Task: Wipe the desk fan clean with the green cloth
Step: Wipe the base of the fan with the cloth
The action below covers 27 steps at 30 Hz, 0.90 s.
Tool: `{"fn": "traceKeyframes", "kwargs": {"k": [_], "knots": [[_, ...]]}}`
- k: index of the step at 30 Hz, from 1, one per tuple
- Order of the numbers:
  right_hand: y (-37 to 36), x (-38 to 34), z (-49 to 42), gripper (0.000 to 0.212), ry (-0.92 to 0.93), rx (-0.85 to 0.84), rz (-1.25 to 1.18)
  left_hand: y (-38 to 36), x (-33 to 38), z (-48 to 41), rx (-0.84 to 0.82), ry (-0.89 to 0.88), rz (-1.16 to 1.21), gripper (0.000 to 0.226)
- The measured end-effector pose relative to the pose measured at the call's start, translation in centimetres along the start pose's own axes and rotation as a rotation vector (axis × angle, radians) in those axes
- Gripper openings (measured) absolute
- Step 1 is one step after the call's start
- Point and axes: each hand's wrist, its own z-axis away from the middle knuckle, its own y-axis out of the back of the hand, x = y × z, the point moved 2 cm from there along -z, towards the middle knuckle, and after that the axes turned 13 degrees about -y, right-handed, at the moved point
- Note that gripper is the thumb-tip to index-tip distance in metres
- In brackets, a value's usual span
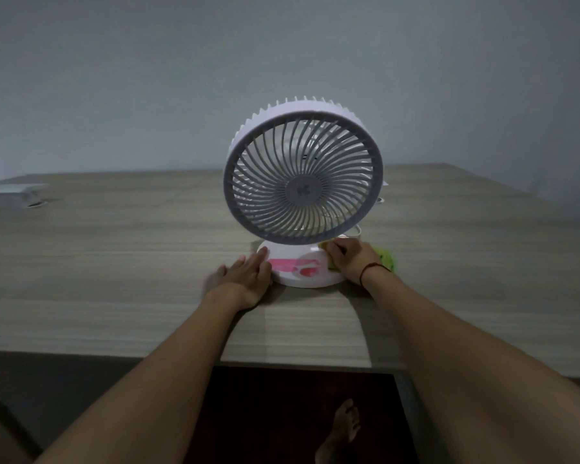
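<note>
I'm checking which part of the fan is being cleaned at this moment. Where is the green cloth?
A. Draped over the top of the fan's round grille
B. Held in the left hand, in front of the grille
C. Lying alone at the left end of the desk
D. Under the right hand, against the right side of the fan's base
D: the green cloth shows beneath and behind the right hand, which presses at the right edge of the fan's base.

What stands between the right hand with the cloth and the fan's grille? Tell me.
Nothing visible. The right hand presses the cloth on the base, just below the grille. The left hand rests flat against the base's other side.
</note>
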Motion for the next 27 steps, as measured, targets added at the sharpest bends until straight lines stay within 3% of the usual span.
{"fn": "traceKeyframes", "kwargs": {"k": [6, 11, 16, 22, 27], "knots": [[0.1, 0.5, 3.8, 0.034, 0.16, 0.031, -0.051, 0.2, 0.0, 0.3, 0.002, -0.003, 0.006, 0.054], [1.9, 2.3, 2.3, 0.03, 0.007, 0.038, -0.128, 0.0, -0.1, 0.1, -0.016, 0.001, -0.009, 0.054], [0.8, -0.6, 0.0, 0.035, -0.104, 0.016, -0.046, 0.0, -0.1, -0.2, -0.011, 0.001, -0.01, 0.053], [0.6, -0.2, 2.9, 0.031, 0.055, -0.017, -0.063, 0.0, -0.4, -0.3, -0.006, 0.001, -0.014, 0.054], [2.0, 1.3, 2.1, 0.034, 0.009, -0.014, -0.071, -0.3, -0.4, -0.2, 0.001, -0.011, -0.007, 0.054]]}}
